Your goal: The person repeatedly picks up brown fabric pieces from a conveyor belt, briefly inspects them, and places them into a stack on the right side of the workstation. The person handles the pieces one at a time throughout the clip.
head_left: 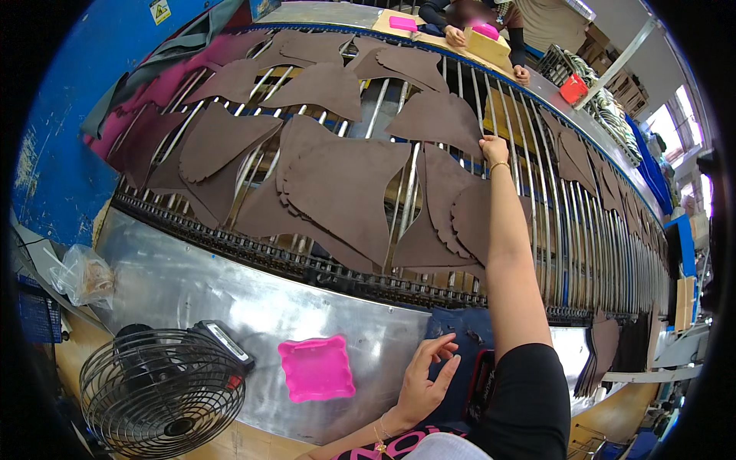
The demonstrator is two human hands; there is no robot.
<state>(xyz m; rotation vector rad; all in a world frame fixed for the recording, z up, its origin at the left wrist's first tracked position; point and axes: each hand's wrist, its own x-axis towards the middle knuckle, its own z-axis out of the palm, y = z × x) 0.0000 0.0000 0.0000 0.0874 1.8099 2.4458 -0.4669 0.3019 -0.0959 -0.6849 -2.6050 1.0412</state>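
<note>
We see a roller conveyor covered with brown leather pieces. Our right hand reaches far out, fingers pinched together on the lower right edge of one brown leather piece, which lies at ten o'clock from the fingers. Our left hand hovers with fingers apart, empty, a pink tray at nine o'clock on the metal tabletop.

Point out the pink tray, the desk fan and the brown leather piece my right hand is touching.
pink tray (317, 369), head view, middle of its inside.
desk fan (162, 392), head view, front wire grille.
brown leather piece (437, 119), head view, its flat centre, left of the right hand (493, 148).
</note>
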